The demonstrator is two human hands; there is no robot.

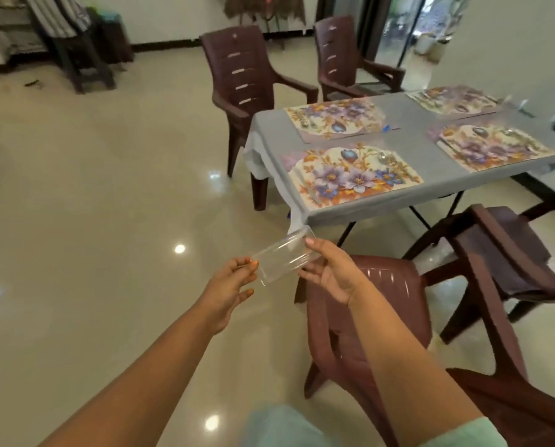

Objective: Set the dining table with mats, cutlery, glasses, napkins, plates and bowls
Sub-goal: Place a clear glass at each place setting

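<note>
Four floral mats already lie on the grey-clothed counter, one for each seat, with what look like pieces of cutlery on them, too blurred to name. No glasses stand there yet, so the mats mark where the glasses are probably meant to go. Brown plastic chairs ring the counter, and you stand behind the nearest one, well apart from the mats. You carry a clear glass over the floor, tipped on its side between both hands, likely to keep a sure hold while walking. Your right hand curls round the glass's upper end, thumb on top and fingers beneath. Your left hand pinches the lower end with its fingertips, arm stretched forward beside the right.
</note>
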